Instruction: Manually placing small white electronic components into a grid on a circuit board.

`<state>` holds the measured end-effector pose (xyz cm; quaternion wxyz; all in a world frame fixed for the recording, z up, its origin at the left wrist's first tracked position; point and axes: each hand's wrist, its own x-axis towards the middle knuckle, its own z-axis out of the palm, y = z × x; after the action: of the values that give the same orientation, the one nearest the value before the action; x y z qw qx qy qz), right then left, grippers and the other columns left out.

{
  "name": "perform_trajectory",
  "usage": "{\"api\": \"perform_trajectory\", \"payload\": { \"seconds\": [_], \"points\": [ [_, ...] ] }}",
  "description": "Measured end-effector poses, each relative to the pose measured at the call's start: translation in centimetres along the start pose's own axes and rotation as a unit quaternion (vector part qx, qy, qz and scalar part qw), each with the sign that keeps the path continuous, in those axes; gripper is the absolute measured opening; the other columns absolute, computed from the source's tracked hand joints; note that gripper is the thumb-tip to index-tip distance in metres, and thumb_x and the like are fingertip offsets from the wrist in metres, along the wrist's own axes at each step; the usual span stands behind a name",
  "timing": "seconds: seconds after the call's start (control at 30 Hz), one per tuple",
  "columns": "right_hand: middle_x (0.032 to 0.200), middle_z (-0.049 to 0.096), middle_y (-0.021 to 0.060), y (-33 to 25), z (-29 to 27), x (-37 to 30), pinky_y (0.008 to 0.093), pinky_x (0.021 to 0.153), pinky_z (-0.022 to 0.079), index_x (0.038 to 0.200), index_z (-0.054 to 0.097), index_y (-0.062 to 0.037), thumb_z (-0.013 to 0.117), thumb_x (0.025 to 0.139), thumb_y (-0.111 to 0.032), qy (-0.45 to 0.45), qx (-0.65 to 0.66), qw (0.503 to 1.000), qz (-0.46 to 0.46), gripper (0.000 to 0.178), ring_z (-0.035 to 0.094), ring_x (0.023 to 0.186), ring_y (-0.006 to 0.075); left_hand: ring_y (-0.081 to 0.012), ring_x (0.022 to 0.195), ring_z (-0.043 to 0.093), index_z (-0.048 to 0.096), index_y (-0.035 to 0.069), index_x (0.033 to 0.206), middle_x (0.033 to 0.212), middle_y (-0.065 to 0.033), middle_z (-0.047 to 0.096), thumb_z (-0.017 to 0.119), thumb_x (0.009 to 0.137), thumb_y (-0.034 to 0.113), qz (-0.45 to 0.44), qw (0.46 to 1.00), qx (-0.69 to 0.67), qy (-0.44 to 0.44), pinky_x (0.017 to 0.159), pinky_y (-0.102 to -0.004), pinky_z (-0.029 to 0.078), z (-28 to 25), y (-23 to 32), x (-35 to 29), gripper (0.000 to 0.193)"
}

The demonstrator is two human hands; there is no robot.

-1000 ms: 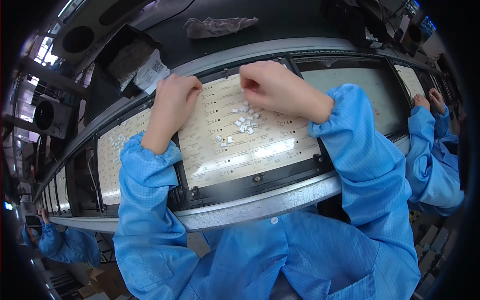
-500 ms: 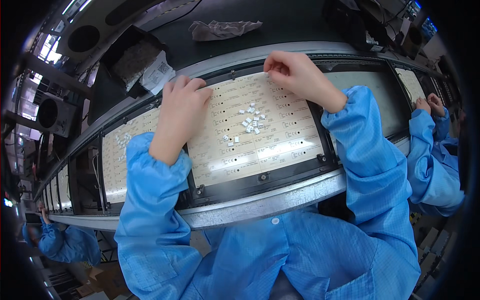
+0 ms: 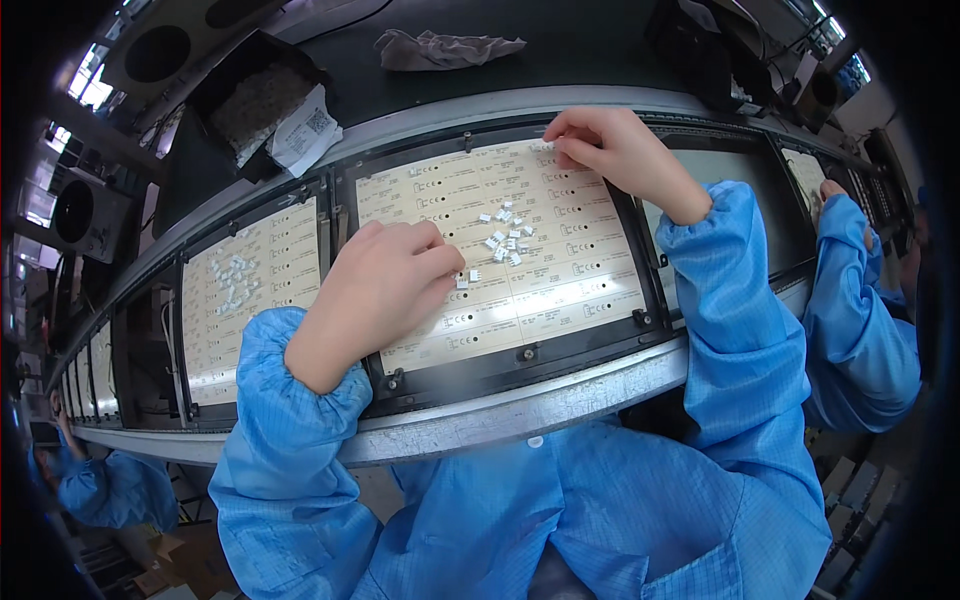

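A cream printed circuit panel (image 3: 480,325) lies in a black frame in front of me, with a loose pile of small white connectors (image 3: 508,235) near its middle. My left hand (image 3: 385,290) is over the panel's left part. Its thumb and forefinger are closed at a white connector (image 3: 461,283) left of the pile, and the fingertips partly cover what they grip. At the panel's far edge, my right hand (image 3: 630,160) has thumb and forefinger bent together; what they hold is too small to make out. One small white piece (image 3: 414,172) sits near the far left corner.
Left of it, another framed panel (image 3: 215,360) carries more white connectors. A black box of small parts (image 3: 262,105) with a white label stands behind, and a crumpled cloth (image 3: 445,50) lies farther back. A metal rail (image 3: 520,415) runs along the near edge. A co-worker's blue sleeve (image 3: 850,300) is at right.
My left hand has come from the panel's far left corner down toward the connectors near the pile. My right hand has shifted slightly right along the far edge.
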<state>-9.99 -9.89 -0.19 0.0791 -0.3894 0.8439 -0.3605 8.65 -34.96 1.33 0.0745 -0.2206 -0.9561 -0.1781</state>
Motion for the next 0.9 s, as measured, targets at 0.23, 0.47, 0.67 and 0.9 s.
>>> {"api": "perform_trajectory", "payload": {
  "seconds": [0.23,0.47,0.67,0.9],
  "points": [
    [0.081,0.065,0.0088,0.1,0.8,0.2,0.0278,0.062,0.049,0.102,0.063,0.0006,0.060,0.098,-0.010,0.005,-0.067,0.997,-0.033,0.011,0.060,0.068,0.0148,-0.0251,0.082,0.064,0.071,0.010,0.086,0.083,-0.0048,0.067,0.068,0.083,0.013,0.034,0.998,0.037,0.043,0.077,-0.0374,0.048,0.6,-0.7,0.0,0.005],
    [0.075,0.059,0.0063,0.4,1.4,0.7,0.0273,0.060,0.045,0.106,0.059,-0.0012,0.063,0.097,-0.010,0.055,-0.023,0.995,-0.080,0.013,0.054,0.066,0.0128,-0.0247,0.086,0.062,0.069,0.007,0.091,0.088,-0.0061,0.066,0.066,0.085,0.009,0.010,0.981,0.170,0.093,0.080,-0.0371,0.045,0.4,-3.4,1.2,0.007],
    [0.077,0.065,0.0070,0.3,0.7,0.6,0.0250,0.065,0.050,0.112,0.062,0.0002,0.062,0.097,-0.009,0.015,-0.025,1.000,-0.006,0.017,0.061,0.069,0.0116,-0.0237,0.087,0.061,0.067,0.006,0.088,0.084,-0.0055,0.064,0.062,0.084,0.008,0.014,0.969,0.215,0.124,0.083,-0.0369,0.044,2.0,-4.3,2.2,0.007],
    [0.087,0.071,0.0108,0.7,0.6,0.6,0.0270,0.074,0.055,0.107,0.068,0.0027,0.065,0.095,-0.009,0.026,-0.029,0.999,-0.024,0.017,0.068,0.076,0.0180,-0.0249,0.089,0.063,0.074,0.010,0.093,0.089,-0.0075,0.067,0.063,0.091,0.017,-0.120,0.975,0.166,0.086,0.083,-0.0387,0.041,1.9,-3.2,2.7,0.012]
  ]
}}
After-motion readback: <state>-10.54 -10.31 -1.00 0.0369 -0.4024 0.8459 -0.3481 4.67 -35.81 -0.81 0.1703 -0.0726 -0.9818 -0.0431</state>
